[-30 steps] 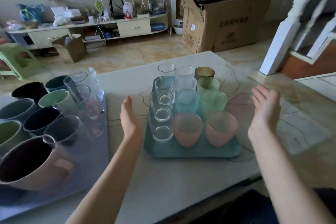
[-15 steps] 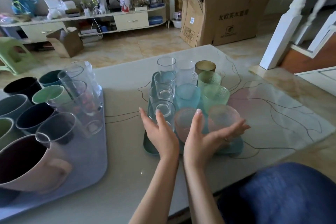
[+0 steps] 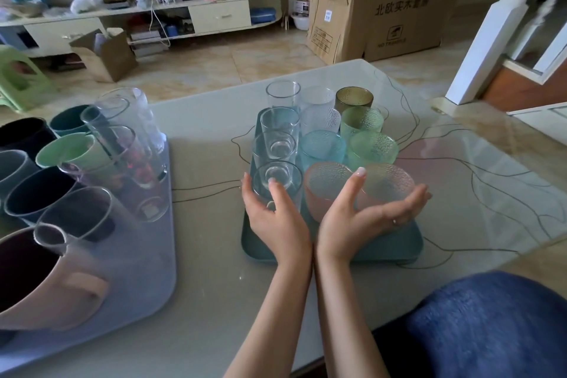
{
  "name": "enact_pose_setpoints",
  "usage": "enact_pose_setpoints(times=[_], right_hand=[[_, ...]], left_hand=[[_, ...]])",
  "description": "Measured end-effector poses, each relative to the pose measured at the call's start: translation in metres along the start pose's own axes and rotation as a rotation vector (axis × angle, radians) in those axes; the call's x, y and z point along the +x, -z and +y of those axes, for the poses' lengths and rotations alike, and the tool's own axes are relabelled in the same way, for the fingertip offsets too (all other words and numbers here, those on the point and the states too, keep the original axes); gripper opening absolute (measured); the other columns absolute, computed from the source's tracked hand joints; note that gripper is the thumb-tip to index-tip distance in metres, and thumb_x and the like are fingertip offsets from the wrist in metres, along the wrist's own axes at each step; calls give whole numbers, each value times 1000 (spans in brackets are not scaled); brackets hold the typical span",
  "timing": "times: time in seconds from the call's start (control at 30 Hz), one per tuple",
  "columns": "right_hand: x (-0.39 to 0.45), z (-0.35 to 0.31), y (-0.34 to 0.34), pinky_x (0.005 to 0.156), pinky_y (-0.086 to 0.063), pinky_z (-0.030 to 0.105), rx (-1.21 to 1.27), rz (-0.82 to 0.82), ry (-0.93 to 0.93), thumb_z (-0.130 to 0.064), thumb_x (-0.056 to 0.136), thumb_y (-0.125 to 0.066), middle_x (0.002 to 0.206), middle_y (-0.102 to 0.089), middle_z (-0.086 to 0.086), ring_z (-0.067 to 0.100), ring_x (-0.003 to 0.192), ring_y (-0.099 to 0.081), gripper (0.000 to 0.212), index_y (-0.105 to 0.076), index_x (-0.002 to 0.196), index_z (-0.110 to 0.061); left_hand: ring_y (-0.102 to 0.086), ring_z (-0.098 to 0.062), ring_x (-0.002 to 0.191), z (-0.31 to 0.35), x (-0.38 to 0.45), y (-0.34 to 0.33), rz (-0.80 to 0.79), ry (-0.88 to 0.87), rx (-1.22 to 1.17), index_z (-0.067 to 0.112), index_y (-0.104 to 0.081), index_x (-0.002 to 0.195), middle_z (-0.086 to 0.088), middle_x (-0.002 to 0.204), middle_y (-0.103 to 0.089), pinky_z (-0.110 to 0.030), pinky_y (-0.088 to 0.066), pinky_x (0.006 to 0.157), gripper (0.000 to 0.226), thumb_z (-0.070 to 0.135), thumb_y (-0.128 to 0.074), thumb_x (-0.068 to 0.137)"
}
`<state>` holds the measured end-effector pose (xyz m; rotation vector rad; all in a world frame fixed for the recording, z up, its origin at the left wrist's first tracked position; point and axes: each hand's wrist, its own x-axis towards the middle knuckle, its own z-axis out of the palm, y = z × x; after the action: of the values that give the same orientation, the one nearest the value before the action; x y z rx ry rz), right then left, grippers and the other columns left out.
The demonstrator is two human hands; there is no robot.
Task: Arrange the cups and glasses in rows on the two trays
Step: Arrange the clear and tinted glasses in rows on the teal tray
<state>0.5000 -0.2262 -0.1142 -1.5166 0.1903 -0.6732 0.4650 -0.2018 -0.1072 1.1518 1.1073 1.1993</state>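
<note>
1. Teal tray (image 3: 260, 250), centre of the table (image 3: 214, 301): glasses stand upright in three rows running away from me, clear tall glasses on the left, textured tumblers in the middle and on the right. This tray looks essentially arranged.
2. My left hand (image 3: 273, 218) cups the nearest clear glass (image 3: 276, 184), thumb and fingers curved about its wall.
3. My right hand (image 3: 362, 218) spreads behind the two nearest pink tumblers (image 3: 329, 190), fingers fairly straight, pressing the front row rather than clasping it.
4. Judgement: I am squaring up the front row, a finishing touch.
5. Grey tray (image 3: 147, 279), to my left: mugs and tall clear glasses already stand in rows; little appears left.
</note>
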Motion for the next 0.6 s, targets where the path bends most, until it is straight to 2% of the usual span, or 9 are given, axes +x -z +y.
enact_pose_setpoints(times=[0.13,0.3,0.37,0.43,0.5,0.6], right_hand=[[1,1,-2,115,-15,29,-5,-6,15,-33,86,-58,149,-25,28,32,140,-23,76,-27,142,8],[0,1,0,114,-13,18,2,-8,20,-33,87,-57,149,-27,27,30,140,-23,74,-28,141,8],[0,-1,2,113,-11,13,4,-13,13,-33,87,-56,149,-27,27,28,140,-23,72,-29,142,7],[-1,-3,6,110,-9,9,-4,-24,3,-35,87,-53,150,-27,25,23,139,-22,72,-29,142,5],[-1,-4,13,110,-9,14,-27,-68,-21,-39,85,-49,153,-24,21,20,139,-20,74,-27,145,-1],[3,-5,24,115,-10,34,-70,-178,-62,-38,86,-47,157,-14,15,20,145,-14,75,-20,149,-8]], left_hand=[[-43,-13,131,-2,1,0,3,-4,7,14,-44,136,-2,141,-48,11,-28,78,43,22,-48,94],[-46,-8,125,-2,1,0,-12,2,1,14,-45,136,1,138,-50,11,-29,76,42,24,-48,94],[-44,-9,128,-2,2,2,-28,-3,1,16,-44,136,2,139,-49,2,-32,91,43,26,-47,95],[-43,-12,130,0,1,5,-50,-3,-19,16,-44,136,1,139,-49,-22,-34,107,44,29,-44,95],[-41,-12,132,2,1,9,-69,20,-40,17,-43,137,1,141,-47,-31,-32,111,43,29,-41,96],[-41,-11,131,8,4,18,-96,69,-73,20,-43,138,3,142,-46,-27,-31,109,40,28,-37,99]])
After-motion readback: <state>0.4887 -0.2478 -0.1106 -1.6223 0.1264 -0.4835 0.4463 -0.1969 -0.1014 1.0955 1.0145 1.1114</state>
